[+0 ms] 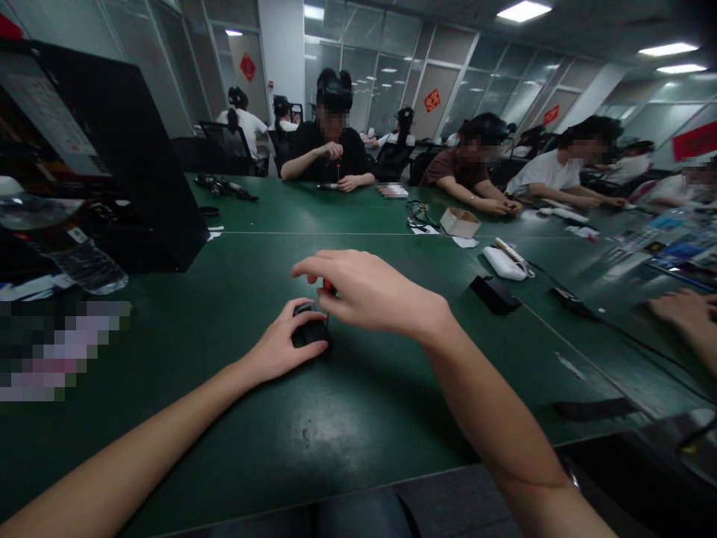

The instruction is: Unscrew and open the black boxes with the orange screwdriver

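On the green table (224, 418), a small black object (310, 334) lies in the grip of my left hand (280, 342), thumb on the near side and fingers over the far side. Its exact kind is hard to make out. Above it, my right hand (373, 288) is closed around a screwdriver (328, 285). Only a bit of its red handle shows, and the thin shaft points down toward the black object's right side. My fingers hide the rest of the handle, and whether the tip touches is not clear.
A black computer case (140, 164) and a plastic water bottle (84, 254) stand at the left. Toward the right are a black box (494, 294), a white pouch (504, 263), an open cardboard box (459, 222) and a cable (632, 347). Several people sit around; one hand (686, 317) rests at right.
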{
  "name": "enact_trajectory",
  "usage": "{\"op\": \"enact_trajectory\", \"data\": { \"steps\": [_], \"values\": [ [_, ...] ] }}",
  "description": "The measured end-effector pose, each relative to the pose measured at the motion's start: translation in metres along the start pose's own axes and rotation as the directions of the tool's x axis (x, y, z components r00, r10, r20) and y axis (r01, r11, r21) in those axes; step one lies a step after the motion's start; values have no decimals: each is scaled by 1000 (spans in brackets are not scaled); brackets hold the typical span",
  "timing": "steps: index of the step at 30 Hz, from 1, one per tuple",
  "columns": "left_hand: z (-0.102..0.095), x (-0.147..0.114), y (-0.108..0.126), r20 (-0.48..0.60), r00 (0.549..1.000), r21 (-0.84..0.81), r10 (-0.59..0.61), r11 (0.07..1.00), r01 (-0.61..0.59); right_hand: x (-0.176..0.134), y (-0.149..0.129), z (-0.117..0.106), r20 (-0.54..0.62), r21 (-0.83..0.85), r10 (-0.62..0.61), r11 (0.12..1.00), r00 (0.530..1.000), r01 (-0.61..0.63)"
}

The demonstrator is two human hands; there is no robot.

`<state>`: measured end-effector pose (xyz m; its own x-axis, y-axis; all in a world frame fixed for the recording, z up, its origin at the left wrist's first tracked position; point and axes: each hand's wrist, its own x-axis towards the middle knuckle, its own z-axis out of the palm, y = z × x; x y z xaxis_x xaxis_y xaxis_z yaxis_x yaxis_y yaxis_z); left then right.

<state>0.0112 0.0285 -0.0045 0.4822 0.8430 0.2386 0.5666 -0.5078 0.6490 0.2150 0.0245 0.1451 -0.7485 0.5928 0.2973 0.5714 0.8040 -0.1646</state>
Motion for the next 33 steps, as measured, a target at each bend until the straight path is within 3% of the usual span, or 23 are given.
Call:
{"op": "enact_trajectory", "data": {
  "steps": [3, 9, 14, 19, 24, 29, 33],
  "values": [
    [0, 0, -1, -1, 1000, -2, 4, 1000, -4, -1, 0, -1, 16, 16, -40, 999, 999, 40],
    [2, 0, -2, -9, 1000, -12, 20, 1000, -20, 1, 2, 3, -11, -33, 47, 998, 999, -48],
    [3, 1, 0, -14, 1000, -16, 16, 1000, -16, 0, -2, 0, 30, 15, -12, 1000, 999, 12],
    [5, 1, -3, -67, 997, -58, 46, 997, -50, 1, -2, 1, 11, -26, 107, 994, 994, -107],
    [5, 0, 1, -63, 998, -82, 19, 996, -24, 1, 0, -1, 39, 17, -1, 1000, 999, 0],
    [6, 0, 3, -51, 999, -77, -10, 997, 6, 4, 2, -1, 39, -45, 85, 995, 996, -83],
    [7, -1, 1, -60, 998, -84, -11, 996, 5, 4, 5, 1, 33, 40, 16, 999, 999, -17]
  ]
}}
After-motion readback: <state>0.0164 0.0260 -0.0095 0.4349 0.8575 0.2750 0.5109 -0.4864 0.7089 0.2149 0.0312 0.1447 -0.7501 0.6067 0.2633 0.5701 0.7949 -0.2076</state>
